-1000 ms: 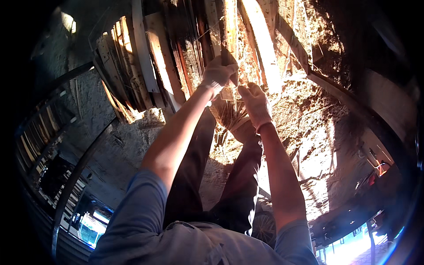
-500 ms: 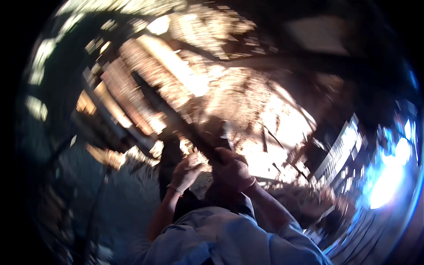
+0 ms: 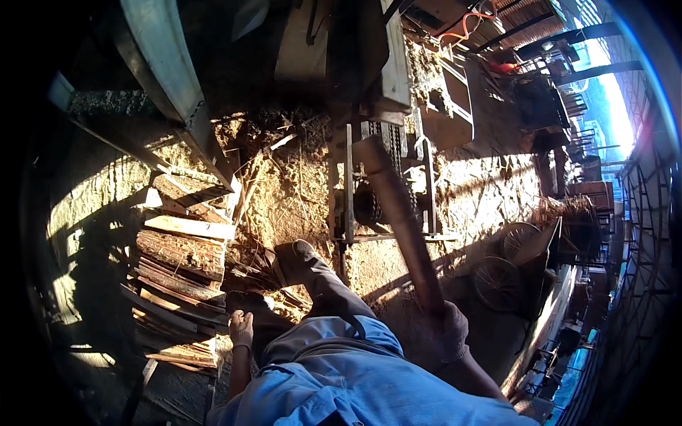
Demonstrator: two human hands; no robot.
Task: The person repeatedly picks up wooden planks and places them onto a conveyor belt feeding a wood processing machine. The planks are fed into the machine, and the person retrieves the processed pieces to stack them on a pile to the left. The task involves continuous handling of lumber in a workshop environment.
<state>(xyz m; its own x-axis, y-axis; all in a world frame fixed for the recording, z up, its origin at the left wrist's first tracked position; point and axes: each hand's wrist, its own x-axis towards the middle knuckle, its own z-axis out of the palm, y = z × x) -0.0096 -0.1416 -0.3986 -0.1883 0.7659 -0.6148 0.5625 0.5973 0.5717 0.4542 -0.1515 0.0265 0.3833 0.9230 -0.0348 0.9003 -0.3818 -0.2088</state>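
My right hand (image 3: 452, 332) grips the near end of a long, dark wooden slab (image 3: 401, 220), which looks like a rough-edged board. The slab slants up and away to the left, its far end in front of a metal frame with a chain (image 3: 391, 145). My left hand (image 3: 241, 329) is low on the left with its fingers curled in and nothing seen in them. Beside it lies a stack of rough boards and bark-edged slabs (image 3: 177, 254), with a pale board (image 3: 190, 226) near its far end.
Sawdust and splinters cover the ground (image 3: 291, 177). A metal beam (image 3: 167, 64) rises at the upper left. Further right stands a cart with spoked wheels (image 3: 496, 282). An orange cable (image 3: 465, 25) runs at the top right.
The view has swung, bringing the chain frame and cart into sight. My right hand has gone right with the slab, away from my left hand, which is now further left by the stack.
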